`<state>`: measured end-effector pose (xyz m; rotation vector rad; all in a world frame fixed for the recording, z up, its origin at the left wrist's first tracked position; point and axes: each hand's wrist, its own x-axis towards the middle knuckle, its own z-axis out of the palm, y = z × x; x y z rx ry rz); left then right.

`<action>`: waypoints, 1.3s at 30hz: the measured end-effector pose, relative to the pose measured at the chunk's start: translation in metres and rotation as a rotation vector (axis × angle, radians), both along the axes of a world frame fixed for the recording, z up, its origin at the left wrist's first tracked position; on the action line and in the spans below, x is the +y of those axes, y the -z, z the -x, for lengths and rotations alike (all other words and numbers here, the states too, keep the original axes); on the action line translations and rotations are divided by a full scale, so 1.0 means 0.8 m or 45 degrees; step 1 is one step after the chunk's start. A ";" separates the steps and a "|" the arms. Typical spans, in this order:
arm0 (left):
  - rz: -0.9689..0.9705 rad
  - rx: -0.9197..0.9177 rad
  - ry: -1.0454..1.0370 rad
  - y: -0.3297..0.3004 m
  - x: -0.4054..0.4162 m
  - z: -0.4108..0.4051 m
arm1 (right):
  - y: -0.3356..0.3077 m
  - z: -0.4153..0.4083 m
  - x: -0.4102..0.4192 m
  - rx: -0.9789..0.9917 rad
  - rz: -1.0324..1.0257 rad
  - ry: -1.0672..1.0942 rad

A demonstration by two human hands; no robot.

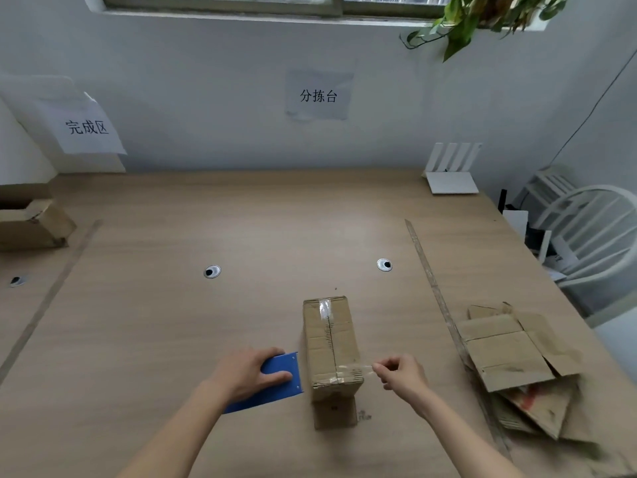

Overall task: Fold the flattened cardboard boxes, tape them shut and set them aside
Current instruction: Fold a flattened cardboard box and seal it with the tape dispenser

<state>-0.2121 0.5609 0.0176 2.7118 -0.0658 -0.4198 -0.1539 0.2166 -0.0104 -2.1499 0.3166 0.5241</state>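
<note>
Head view, wooden table (pixel 241 219), white wall (pixel 206 98)

Folded cardboard box (pixel 331 343) stands on wooden table (pixel 172 322), clear tape (pixel 355 369) across its near end. Left hand (pixel 248 374) grips blue tape dispenser (pixel 275 382) beside box; right hand (pixel 401 374) pinches tape end. Flattened boxes (pixel 517 367) piled right.

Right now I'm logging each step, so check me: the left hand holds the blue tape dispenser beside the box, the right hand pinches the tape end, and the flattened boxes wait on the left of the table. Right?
One thing is off: in the head view the flattened boxes lie on the right of the table, not the left. The rest stands: the left hand holds the blue tape dispenser beside the box, and the right hand pinches the tape end.
</note>
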 end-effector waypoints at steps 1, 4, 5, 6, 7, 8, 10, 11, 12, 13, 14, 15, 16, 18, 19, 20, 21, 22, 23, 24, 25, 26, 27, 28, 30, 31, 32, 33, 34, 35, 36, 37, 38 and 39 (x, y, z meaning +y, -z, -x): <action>-0.008 0.008 0.003 0.002 -0.002 0.000 | 0.004 0.001 0.000 0.004 0.000 0.012; -0.053 0.010 0.025 0.006 -0.006 -0.005 | 0.012 0.004 0.002 0.031 0.001 0.029; -0.063 0.014 0.030 0.008 -0.007 -0.007 | 0.016 0.005 0.003 0.039 0.009 0.032; -0.071 0.015 0.029 0.010 -0.008 -0.007 | 0.018 0.007 0.005 0.038 0.034 0.032; -0.089 0.012 0.030 0.011 -0.008 -0.008 | 0.019 0.008 0.007 0.029 0.073 0.029; -0.118 0.010 0.037 0.014 -0.009 -0.009 | 0.022 0.009 0.010 0.022 0.106 0.032; -0.174 0.017 0.050 0.021 -0.013 -0.011 | 0.028 0.012 0.015 0.034 0.112 0.049; -0.196 0.022 0.054 0.025 -0.016 -0.013 | 0.033 0.013 0.020 0.055 0.097 0.056; -0.216 0.025 0.059 0.029 -0.020 -0.014 | 0.038 0.013 0.025 0.084 0.084 0.068; -0.237 0.028 0.065 0.034 -0.024 -0.016 | 0.044 0.013 0.031 0.104 0.076 0.081; -0.255 0.029 0.068 0.038 -0.028 -0.017 | 0.047 0.013 0.037 0.119 0.089 0.086; -0.268 0.031 0.066 0.042 -0.031 -0.019 | 0.048 0.012 0.041 0.127 0.126 0.076; -0.278 0.038 0.064 0.044 -0.033 -0.021 | 0.046 0.010 0.043 0.135 0.194 0.043; -0.278 0.062 0.069 0.047 -0.033 -0.024 | 0.042 0.006 0.039 0.161 0.345 -0.025; -0.269 0.072 0.072 0.048 -0.032 -0.025 | 0.039 0.005 0.036 0.132 0.404 -0.040; -0.259 0.075 0.075 0.049 -0.031 -0.026 | 0.035 0.005 0.036 0.049 0.435 -0.051; -0.248 0.072 0.073 0.049 -0.030 -0.026 | 0.031 0.006 0.041 -0.069 0.421 -0.075; -0.233 0.069 0.063 0.050 -0.030 -0.026 | 0.028 0.009 0.052 -0.161 0.374 -0.118; -0.216 0.069 0.046 0.052 -0.031 -0.025 | 0.025 0.014 0.065 -0.200 0.306 -0.164; -0.205 0.072 0.030 0.053 -0.033 -0.024 | 0.025 0.020 0.082 -0.170 0.242 -0.206; -0.202 0.072 0.021 0.053 -0.035 -0.023 | 0.027 0.026 0.097 -0.101 0.212 -0.240; -0.198 0.067 0.015 0.054 -0.037 -0.022 | 0.030 0.033 0.108 -0.037 0.234 -0.265; -0.186 0.057 0.007 0.055 -0.037 -0.020 | 0.036 0.037 0.115 -0.011 0.303 -0.283; -0.172 0.050 0.000 0.054 -0.034 -0.018 | 0.040 0.038 0.118 -0.010 0.370 -0.297; -0.143 0.049 -0.014 0.050 -0.022 -0.013 | 0.041 0.033 0.119 0.006 0.417 -0.325; -0.116 0.058 -0.023 0.049 -0.015 -0.010 | 0.041 0.030 0.118 0.031 0.409 -0.340; -0.078 0.074 -0.038 0.049 -0.009 -0.006 | 0.041 0.029 0.118 0.055 0.397 -0.352; -0.042 0.091 -0.054 0.048 -0.004 -0.003 | 0.039 0.028 0.118 0.066 0.386 -0.360; -0.012 0.109 -0.065 0.045 -0.002 -0.001 | 0.039 0.027 0.119 0.069 0.377 -0.367; 0.012 0.131 -0.068 0.043 0.000 0.000 | 0.038 0.026 0.120 0.076 0.365 -0.376; 0.029 0.157 -0.066 0.040 0.002 -0.002 | 0.037 0.025 0.120 0.082 0.355 -0.386; 0.047 0.184 -0.064 0.039 0.003 -0.004 | 0.035 0.024 0.120 0.084 0.350 -0.394; 0.076 0.214 -0.065 0.039 0.006 -0.006 | 0.035 0.024 0.119 0.084 0.352 -0.399; 0.117 0.243 -0.072 0.039 0.008 -0.006 | 0.034 0.024 0.118 0.082 0.360 -0.401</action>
